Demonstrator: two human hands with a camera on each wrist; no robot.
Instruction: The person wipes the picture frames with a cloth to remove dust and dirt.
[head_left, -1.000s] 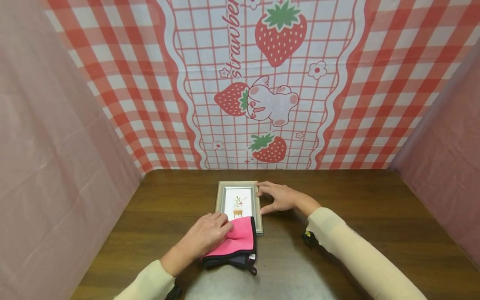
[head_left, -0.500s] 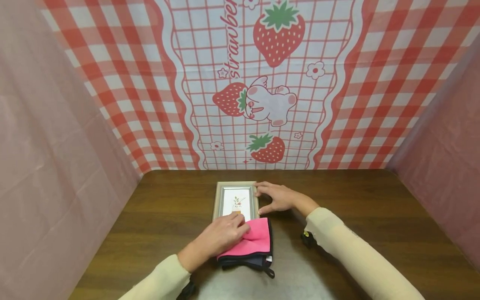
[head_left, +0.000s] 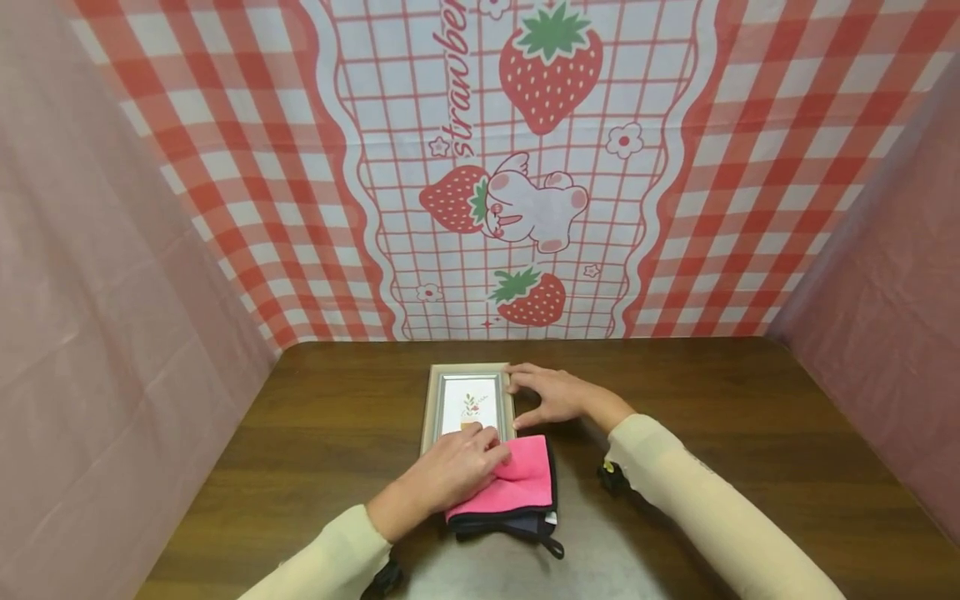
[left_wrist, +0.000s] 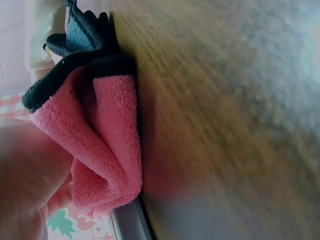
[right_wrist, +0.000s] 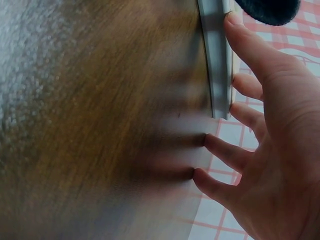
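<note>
A picture frame (head_left: 430, 417) lies flat on the table, its picture showing a potted plant. My left hand (head_left: 457, 468) grips a folded pink cloth (head_left: 527, 473) with black edging over the frame's lower part, covering it. In the left wrist view the plush pink cloth (left_wrist: 117, 130) is bunched beside the hand, against the frame's side. My right hand (head_left: 553, 395) rests at the frame's right edge with fingers spread. In the right wrist view its thumb and two fingertips touch the frame's edge (right_wrist: 218, 65), while the other fingertips meet the table.
The brown wooden table (head_left: 712, 467) reaches back to a red-and-white checked strawberry curtain (head_left: 525, 167). Pink cloth walls (head_left: 112, 333) stand on both sides. A dark loop hangs from the pink cloth's near corner.
My left hand has slid to the right across the frame's lower part, carrying the pink cloth along. My right hand stays at the frame's edge. The head view has shifted slightly.
</note>
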